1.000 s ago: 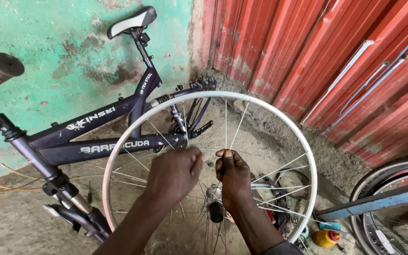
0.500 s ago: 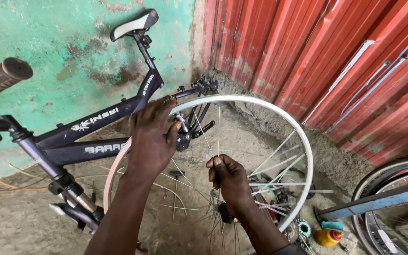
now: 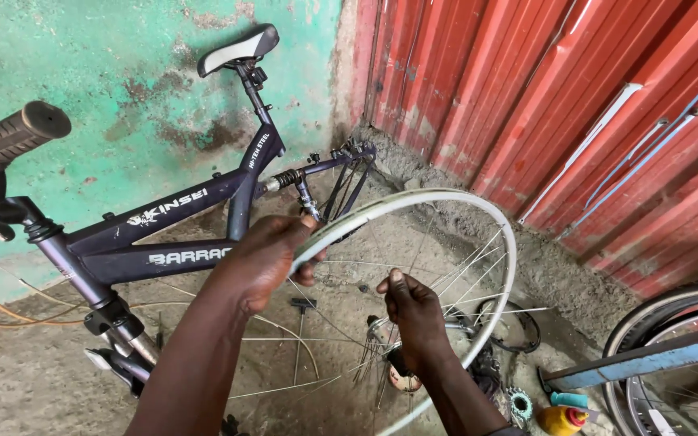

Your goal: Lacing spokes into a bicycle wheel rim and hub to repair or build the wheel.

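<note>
Silver wheel rim (image 3: 478, 210) sits tilted above the dirt floor (image 3: 26, 379), your left hand (image 3: 264, 258) clamped round it, right hand (image 3: 414, 315) pinching loose spokes (image 3: 446, 274), which might bend if the rim twists.

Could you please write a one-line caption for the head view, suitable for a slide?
Left hand grips a silver wheel rim while the right hand pinches a spoke, beside a dark bicycle frame.

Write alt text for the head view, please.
A person's left hand grips the rim of a silver bicycle wheel while the right hand pinches a spoke near the hub. A dark bicycle frame stands behind, by a green wall.
</note>
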